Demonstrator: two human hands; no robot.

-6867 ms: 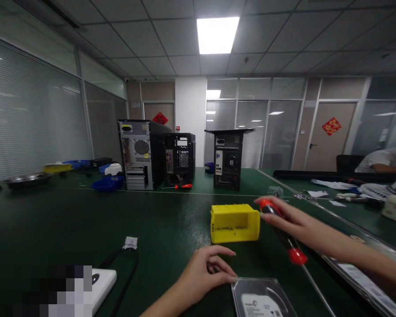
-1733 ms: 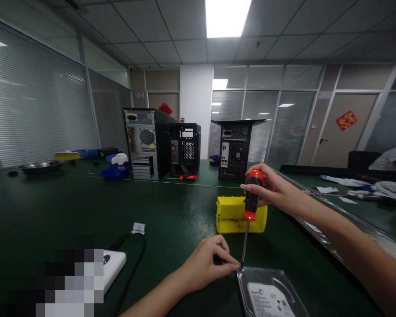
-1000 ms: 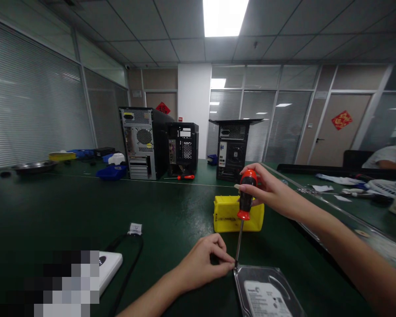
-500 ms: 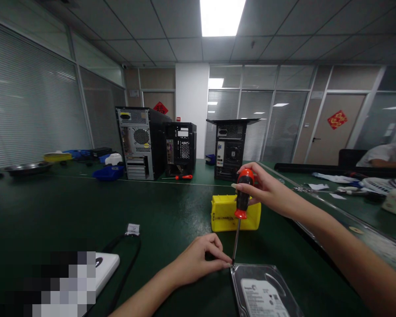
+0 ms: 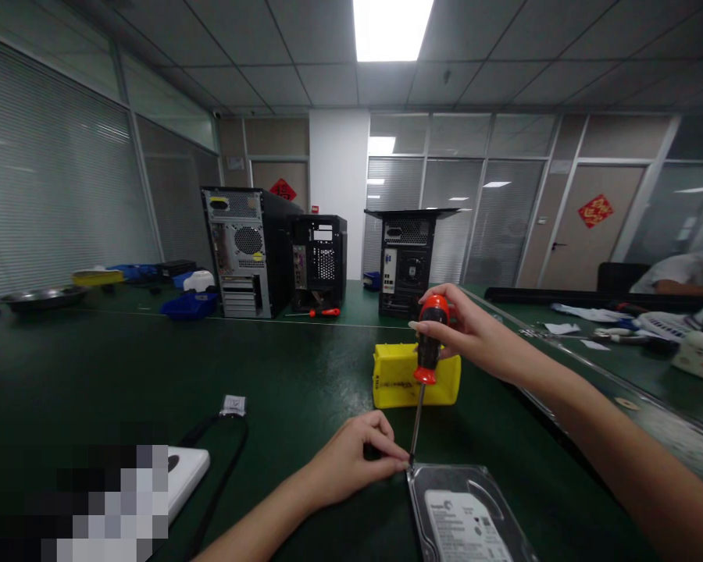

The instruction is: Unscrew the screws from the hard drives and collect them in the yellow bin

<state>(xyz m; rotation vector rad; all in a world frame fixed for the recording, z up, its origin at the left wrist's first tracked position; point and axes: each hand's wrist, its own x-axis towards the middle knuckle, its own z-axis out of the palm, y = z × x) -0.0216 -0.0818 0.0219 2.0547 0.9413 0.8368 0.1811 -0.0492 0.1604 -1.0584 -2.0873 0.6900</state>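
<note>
My right hand (image 5: 465,332) grips the red and black handle of a screwdriver (image 5: 429,343). Its shaft runs down, slightly tilted, and the tip meets the far left corner of a hard drive (image 5: 460,507). That drive is silver with a white label and lies flat on the green table. Beside the tip, my left hand (image 5: 363,453) is closed in a pinch, thumb and forefinger at the same corner; whatever sits between those fingertips is too small to make out. Behind the screwdriver a yellow plastic bin (image 5: 390,378) lies on its side.
Computer cases (image 5: 281,254) stand at the back, another case (image 5: 407,265) right of them. A second screwdriver (image 5: 326,312) lies near them. Left are a blue bin (image 5: 188,306), a metal dish (image 5: 44,297) and a white device (image 5: 187,472) with a black strap. A person (image 5: 679,273) sits far right.
Hands, screwdriver and hard drive keep nearly the same pose. The whole view has shifted very slightly.
</note>
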